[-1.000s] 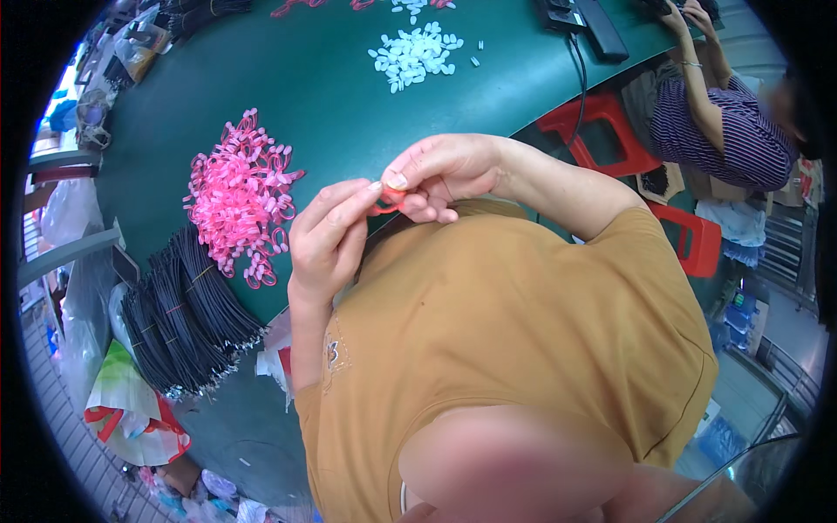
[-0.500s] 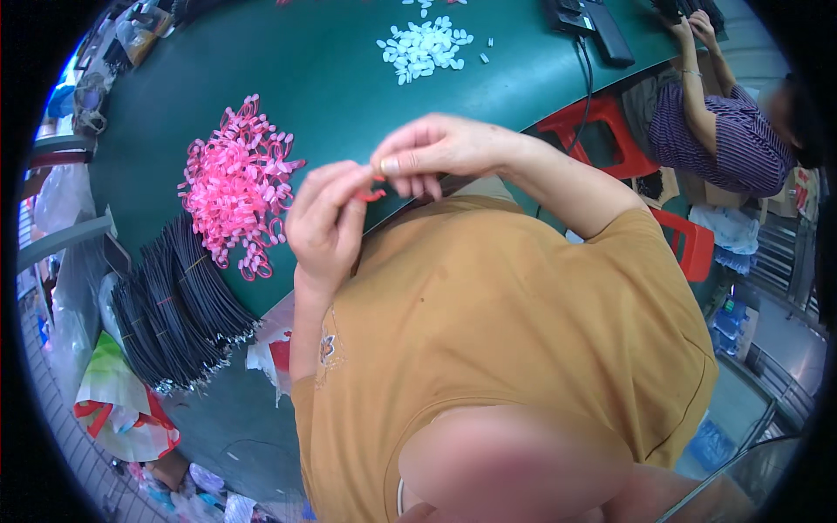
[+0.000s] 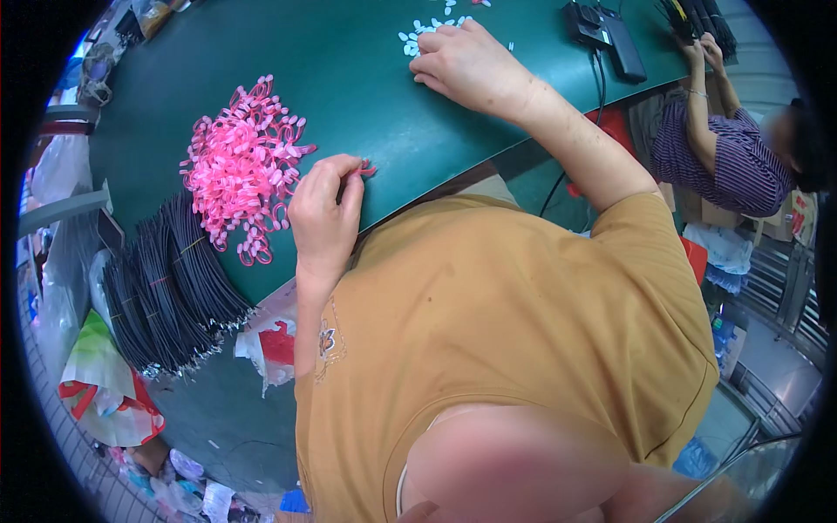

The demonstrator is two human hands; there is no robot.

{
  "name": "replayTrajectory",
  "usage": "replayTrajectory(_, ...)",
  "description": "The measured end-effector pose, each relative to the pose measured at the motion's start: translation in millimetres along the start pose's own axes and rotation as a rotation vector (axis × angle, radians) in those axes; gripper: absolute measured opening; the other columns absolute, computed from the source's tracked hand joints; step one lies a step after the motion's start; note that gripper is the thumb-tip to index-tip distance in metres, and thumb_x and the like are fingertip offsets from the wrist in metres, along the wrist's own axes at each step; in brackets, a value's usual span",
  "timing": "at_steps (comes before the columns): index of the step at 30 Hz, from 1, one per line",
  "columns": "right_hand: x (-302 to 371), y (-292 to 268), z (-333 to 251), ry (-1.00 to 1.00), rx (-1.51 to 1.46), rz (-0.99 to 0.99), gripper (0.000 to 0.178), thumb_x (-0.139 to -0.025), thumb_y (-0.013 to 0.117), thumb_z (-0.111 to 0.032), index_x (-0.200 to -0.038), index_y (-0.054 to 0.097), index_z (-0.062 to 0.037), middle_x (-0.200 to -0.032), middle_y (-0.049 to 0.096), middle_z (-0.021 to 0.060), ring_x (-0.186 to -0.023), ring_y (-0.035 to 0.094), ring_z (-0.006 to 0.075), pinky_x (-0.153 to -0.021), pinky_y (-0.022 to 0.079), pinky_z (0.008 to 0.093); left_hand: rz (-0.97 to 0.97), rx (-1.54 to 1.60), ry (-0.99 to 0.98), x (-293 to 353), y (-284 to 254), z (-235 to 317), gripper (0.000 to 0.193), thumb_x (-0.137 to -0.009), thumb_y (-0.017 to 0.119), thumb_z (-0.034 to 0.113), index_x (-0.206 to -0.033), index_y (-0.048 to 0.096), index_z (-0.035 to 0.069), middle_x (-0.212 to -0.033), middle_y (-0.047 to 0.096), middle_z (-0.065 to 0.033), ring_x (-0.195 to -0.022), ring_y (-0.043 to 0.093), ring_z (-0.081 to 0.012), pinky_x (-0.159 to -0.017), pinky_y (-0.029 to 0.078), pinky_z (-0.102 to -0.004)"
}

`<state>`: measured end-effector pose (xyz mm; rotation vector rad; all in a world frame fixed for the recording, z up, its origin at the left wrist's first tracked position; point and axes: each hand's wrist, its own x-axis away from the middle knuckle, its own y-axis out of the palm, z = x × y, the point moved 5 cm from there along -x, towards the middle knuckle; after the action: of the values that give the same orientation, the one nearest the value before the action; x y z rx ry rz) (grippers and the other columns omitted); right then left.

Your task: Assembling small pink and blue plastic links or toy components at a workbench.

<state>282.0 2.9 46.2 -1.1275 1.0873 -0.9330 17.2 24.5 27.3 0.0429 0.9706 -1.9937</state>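
My left hand (image 3: 327, 205) is closed above the near edge of the green table, thumb and fingers pinching a small red loop (image 3: 368, 167) that sticks out past the fingertips. My right hand (image 3: 471, 65) is stretched over a pile of small white oval pieces (image 3: 411, 45), its fingers curled down at the pile; whether a piece is between them is hidden. Left of my left hand lies a heap of pink-red loops with pale oval ends (image 3: 240, 170).
Bundled black cords (image 3: 170, 292) lie at the table's left edge. Black devices with a cable (image 3: 615, 39) sit at the far right of the green table (image 3: 366, 96). A person in a striped top (image 3: 715, 148) handles black cords there. Red stools (image 3: 615, 131) stand beside the table.
My right hand has left my left hand and moved up and right to the white pieces. The left hand keeps the red loop and has barely moved.
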Motion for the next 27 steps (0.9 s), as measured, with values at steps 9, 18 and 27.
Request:
replayTrajectory(9,2,5,2,0.016,0.043,-0.001,0.016,-0.1,0.076,-0.03,-0.105,0.08,-0.0154,-0.101,0.069,0.0006,-0.106,0.068,0.0226,-0.093,0.05,0.0428,0.003,-0.028,0.061,-1,-2,5,0.016,-0.091,0.077,-0.004,-0.102,0.071,0.005,-0.101,0.079,-0.0102,-0.092,0.077,-0.0311,-0.082,0.058,-0.0419)
replayTrajectory(18,-2,7,1,-0.025,-0.141,0.124,0.013,-0.101,0.074,-0.024,-0.104,0.079,-0.0117,-0.098,0.069,0.0042,-0.103,0.069,0.0246,-0.091,0.05,0.0434,-0.005,-0.105,0.129,6,-4,6,0.018,-0.089,0.078,-0.006,-0.103,0.073,0.004,-0.106,0.081,-0.0122,-0.098,0.078,-0.0316,-0.088,0.061,-0.0411)
replayTrajectory(27,-2,20,-59,-0.145,-0.544,-0.003,0.011,-0.103,0.071,-0.02,-0.109,0.076,-0.0116,-0.099,0.067,0.0034,-0.1,0.066,0.0235,-0.091,0.048,0.0401,0.007,-0.127,0.192,2,0,7,0.019,-0.088,0.077,-0.008,-0.103,0.071,0.002,-0.107,0.079,-0.0141,-0.098,0.077,-0.0333,-0.085,0.061,-0.0421)
